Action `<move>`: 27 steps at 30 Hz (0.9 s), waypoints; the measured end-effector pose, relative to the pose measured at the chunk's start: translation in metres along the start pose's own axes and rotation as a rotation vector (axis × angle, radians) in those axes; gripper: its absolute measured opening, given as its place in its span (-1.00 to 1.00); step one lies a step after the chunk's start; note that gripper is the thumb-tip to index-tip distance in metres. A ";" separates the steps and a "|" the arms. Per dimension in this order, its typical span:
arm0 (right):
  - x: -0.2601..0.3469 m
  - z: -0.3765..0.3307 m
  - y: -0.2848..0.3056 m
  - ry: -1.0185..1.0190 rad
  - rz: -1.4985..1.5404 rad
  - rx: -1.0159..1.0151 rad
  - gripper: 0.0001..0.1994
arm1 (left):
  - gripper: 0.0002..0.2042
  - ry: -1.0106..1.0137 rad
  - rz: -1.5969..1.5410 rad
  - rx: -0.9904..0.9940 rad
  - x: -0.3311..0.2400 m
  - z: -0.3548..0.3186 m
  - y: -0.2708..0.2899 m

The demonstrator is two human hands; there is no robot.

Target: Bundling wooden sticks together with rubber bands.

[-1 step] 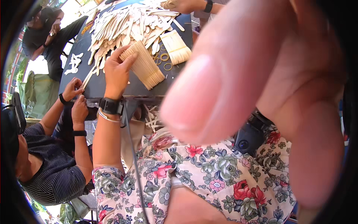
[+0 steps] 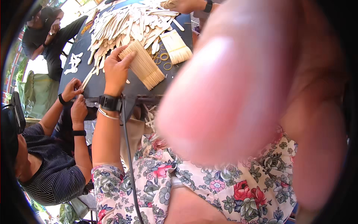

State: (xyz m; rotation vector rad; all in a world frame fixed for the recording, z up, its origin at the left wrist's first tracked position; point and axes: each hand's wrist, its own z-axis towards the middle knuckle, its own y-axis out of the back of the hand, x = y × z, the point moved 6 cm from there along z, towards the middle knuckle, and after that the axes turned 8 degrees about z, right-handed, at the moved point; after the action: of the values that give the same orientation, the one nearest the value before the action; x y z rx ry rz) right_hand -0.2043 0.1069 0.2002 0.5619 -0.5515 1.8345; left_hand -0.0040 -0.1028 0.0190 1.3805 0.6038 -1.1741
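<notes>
My left hand (image 2: 117,69) is closed around one end of a neat, flat bundle of thin wooden sticks (image 2: 143,67) and holds it tilted at the table's near edge. My right hand (image 2: 231,93) is raised very close to the camera and blurred, covering much of the right side. One large digit points down and left; the other fingers are hidden, and I cannot make out anything in them. Beyond the left hand lies a heaped pile of loose wooden cutlery (image 2: 123,28). Another bundle of sticks (image 2: 176,46), with a band around it, rests to the right beside loose rubber bands (image 2: 164,56).
The dark table (image 2: 100,84) holds small white pieces (image 2: 74,62) at its left. A co-worker in a striped shirt (image 2: 56,164) handles sticks at my left. Another person's hand (image 2: 184,5) is at the far edge. A cable (image 2: 130,160) hangs from my left wrist.
My right hand has come slightly closer to the camera, looks more blurred, and now hides the dark device on my chest. The left hand and its bundle have barely moved.
</notes>
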 end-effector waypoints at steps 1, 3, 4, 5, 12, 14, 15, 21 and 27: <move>-0.014 -0.002 -0.005 0.058 0.042 0.002 -0.16 | -0.66 0.060 0.021 -0.083 0.018 0.002 0.033; 0.040 -0.006 -0.008 0.087 -0.148 -0.087 -0.17 | -0.65 0.066 -0.067 -0.010 0.019 0.010 -0.015; 0.068 -0.011 -0.008 0.062 -0.277 -0.123 -0.17 | -0.64 0.106 -0.109 0.075 0.024 0.010 -0.065; 0.046 -0.026 0.015 0.166 -0.152 -0.140 -0.17 | -0.64 0.097 -0.005 -0.043 0.041 0.018 -0.011; 0.098 -0.007 0.025 0.269 -0.295 -0.254 -0.19 | -0.51 0.009 0.260 0.026 0.075 0.021 -0.013; 0.101 -0.007 0.032 0.288 -0.310 -0.276 -0.20 | -0.56 -0.039 0.468 -0.047 0.023 0.010 0.008; 0.102 -0.006 0.035 0.293 -0.323 -0.286 -0.20 | -0.59 -0.081 0.441 -0.052 -0.010 0.006 0.017; 0.121 0.001 0.044 0.335 -0.421 -0.307 -0.21 | -0.61 -0.354 -0.275 -0.109 -0.120 -0.045 0.137; 0.136 0.020 0.036 0.355 -0.509 -0.313 -0.22 | -0.63 0.514 -1.961 0.299 0.093 -0.076 0.188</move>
State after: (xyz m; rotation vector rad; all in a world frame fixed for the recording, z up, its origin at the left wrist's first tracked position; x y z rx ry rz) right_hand -0.2769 0.1829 0.2959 0.1360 -0.3964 1.2894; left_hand 0.2183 -0.0949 0.0025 1.0274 2.5299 -2.3838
